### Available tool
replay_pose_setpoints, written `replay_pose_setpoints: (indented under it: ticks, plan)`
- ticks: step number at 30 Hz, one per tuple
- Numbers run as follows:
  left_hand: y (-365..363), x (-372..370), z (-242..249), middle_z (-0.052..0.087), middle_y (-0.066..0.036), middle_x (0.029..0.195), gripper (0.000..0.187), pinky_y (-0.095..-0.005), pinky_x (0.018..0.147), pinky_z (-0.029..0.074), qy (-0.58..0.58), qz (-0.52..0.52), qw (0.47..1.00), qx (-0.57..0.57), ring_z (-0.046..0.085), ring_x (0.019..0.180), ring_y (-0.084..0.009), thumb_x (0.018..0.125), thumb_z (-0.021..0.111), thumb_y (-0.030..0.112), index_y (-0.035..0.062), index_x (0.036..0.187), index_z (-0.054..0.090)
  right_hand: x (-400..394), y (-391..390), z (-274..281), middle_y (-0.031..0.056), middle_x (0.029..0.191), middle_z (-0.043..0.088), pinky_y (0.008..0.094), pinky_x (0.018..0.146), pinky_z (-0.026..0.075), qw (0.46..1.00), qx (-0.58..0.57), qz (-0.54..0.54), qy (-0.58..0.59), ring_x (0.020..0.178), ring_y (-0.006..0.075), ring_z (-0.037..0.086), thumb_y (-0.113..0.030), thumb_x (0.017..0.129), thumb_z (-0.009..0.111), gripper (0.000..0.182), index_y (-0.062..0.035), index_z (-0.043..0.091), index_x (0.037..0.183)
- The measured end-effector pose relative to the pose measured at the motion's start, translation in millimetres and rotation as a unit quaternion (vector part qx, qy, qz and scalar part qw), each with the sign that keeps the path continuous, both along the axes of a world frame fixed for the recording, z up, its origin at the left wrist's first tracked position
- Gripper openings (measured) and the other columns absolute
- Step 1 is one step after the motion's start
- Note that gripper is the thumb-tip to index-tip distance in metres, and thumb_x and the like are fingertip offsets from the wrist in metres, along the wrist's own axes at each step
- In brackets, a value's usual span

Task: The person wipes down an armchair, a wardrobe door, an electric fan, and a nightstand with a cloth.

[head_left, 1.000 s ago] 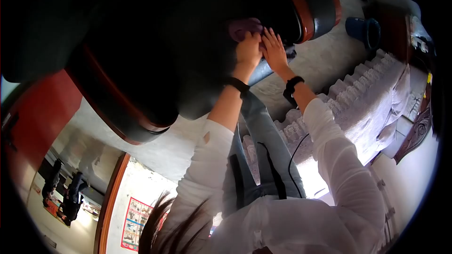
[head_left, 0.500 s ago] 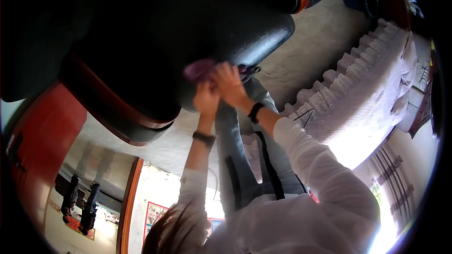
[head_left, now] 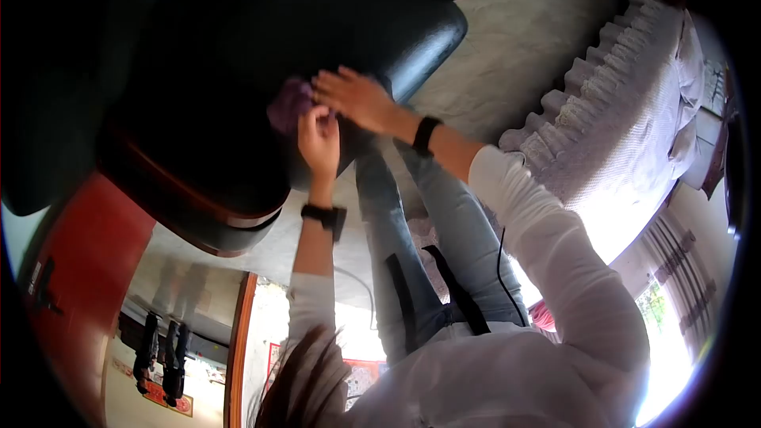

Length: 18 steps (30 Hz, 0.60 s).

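Observation:
A crumpled purple cloth (head_left: pixel 291 106) is on the black padded seat (head_left: pixel 214 71). My left hand (head_left: pixel 319 143) is at its lower right edge, with the fingers curled and pinching the cloth. Just above and to the right, my right hand (head_left: pixel 357 99) lies flat with its fingers stretched out, their tips at the cloth's right edge. Both hands are close together over the front part of the seat. Part of the cloth by the fingers is hidden.
Wooden-trimmed armrests (head_left: pixel 198 198) flank the seat. A bed with a frilled pale cover (head_left: pixel 610 143) stands at the right. My legs (head_left: pixel 468 230) are in front of the seat. Two people (head_left: pixel 162 353) appear far off at the lower left, near a red door (head_left: pixel 87 261).
Both hands and the purple cloth have moved up and left in the view, which has shifted too. The cloth looks more bunched, and my right hand's fingers point further left.

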<state>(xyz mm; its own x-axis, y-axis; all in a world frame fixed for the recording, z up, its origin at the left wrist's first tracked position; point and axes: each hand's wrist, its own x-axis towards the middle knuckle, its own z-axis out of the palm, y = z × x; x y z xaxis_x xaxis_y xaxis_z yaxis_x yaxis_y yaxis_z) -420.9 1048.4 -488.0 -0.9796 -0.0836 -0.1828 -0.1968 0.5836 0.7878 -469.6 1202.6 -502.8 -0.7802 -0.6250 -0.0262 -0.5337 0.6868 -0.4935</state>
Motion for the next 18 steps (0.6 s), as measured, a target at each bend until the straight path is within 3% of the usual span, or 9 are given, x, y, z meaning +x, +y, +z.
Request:
replay_pose_setpoints:
  ticks: [2, 5, 8, 11, 14, 16, 18]
  plan:
    - [35, -72, -16, 0.063, -0.006, 0.085, 0.019, -0.0346, 0.065, 0.05, 0.069, -0.017, 0.996, 0.058, 0.062, 0.073, -0.0231, 0.076, 0.072, 0.004, 0.0075, 0.092, 0.063, -49, 35, -1, 0.0087, 0.149, 0.04, 0.0453, 0.114, 0.028, 0.996, 0.057, -0.05, 0.039, 0.14, 0.0254, 0.034, -0.016, 0.085, 0.057, 0.065, -0.016, 0.036, 0.146]
    - [103, -133, -15, 0.063, -0.009, 0.088, 0.02, -0.0388, 0.074, 0.05, 0.04, -0.107, 0.992, 0.048, 0.062, 0.081, -0.028, 0.072, 0.071, 0.008, 0.01, 0.091, 0.063, -81, 94, -11, 0.0061, 0.146, 0.045, 0.0416, 0.114, 0.029, 0.971, 0.073, -0.214, 0.077, 0.138, 0.0229, 0.038, -0.017, 0.087, 0.053, 0.055, -0.018, 0.044, 0.142]
    - [173, -122, -1, 0.064, -0.012, 0.089, 0.018, -0.0406, 0.074, 0.049, -0.003, -0.161, 0.986, 0.04, 0.062, 0.083, -0.0319, 0.073, 0.067, 0.013, 0.0115, 0.091, 0.063, -41, 143, -12, 0.0053, 0.147, 0.043, 0.0428, 0.115, 0.025, 0.93, -0.003, -0.365, 0.038, 0.14, 0.0231, 0.033, -0.008, 0.082, 0.058, 0.059, -0.016, 0.047, 0.139]
    - [208, -74, -10, 0.063, -0.01, 0.088, 0.014, -0.0446, 0.069, 0.049, 0.009, -0.19, 0.981, 0.044, 0.062, 0.084, -0.0335, 0.075, 0.064, 0.015, 0.0135, 0.089, 0.061, 16, 135, -31, 0.0149, 0.153, 0.03, 0.0457, 0.115, 0.024, 0.856, -0.128, -0.501, -0.008, 0.143, 0.0337, 0.025, -0.013, 0.082, 0.062, 0.068, -0.0115, 0.037, 0.145]
    - [188, -42, -9, 0.062, -0.01, 0.085, 0.01, -0.0427, 0.066, 0.049, -0.024, -0.194, 0.981, 0.013, 0.062, 0.079, -0.0338, 0.079, 0.064, 0.016, 0.0121, 0.088, 0.061, 54, 96, -63, 0.0235, 0.155, 0.02, 0.046, 0.115, 0.023, 0.791, -0.229, -0.567, -0.02, 0.143, 0.0418, 0.019, -0.017, 0.083, 0.064, 0.074, -0.0065, 0.03, 0.148]
    - [144, -16, -11, 0.061, -0.01, 0.081, 0.012, -0.0404, 0.063, 0.049, 0.02, -0.208, 0.978, 0.025, 0.062, 0.075, -0.0323, 0.078, 0.067, 0.017, 0.0108, 0.087, 0.061, 79, 54, -52, 0.0266, 0.156, 0.015, 0.0469, 0.116, 0.018, 0.789, -0.226, -0.569, -0.044, 0.144, 0.0436, 0.014, -0.02, 0.083, 0.065, 0.079, -0.0016, 0.025, 0.149]
    - [95, 5, -6, 0.059, -0.009, 0.076, 0.009, -0.0374, 0.06, 0.048, -0.015, -0.217, 0.975, 0.034, 0.061, 0.071, -0.0289, 0.077, 0.068, 0.013, 0.0091, 0.08, 0.061, 112, 1, -54, 0.0282, 0.156, 0.011, 0.0485, 0.117, 0.015, 0.774, -0.246, -0.578, -0.077, 0.144, 0.0441, 0.013, -0.019, 0.082, 0.068, 0.085, -0.0026, 0.02, 0.15]
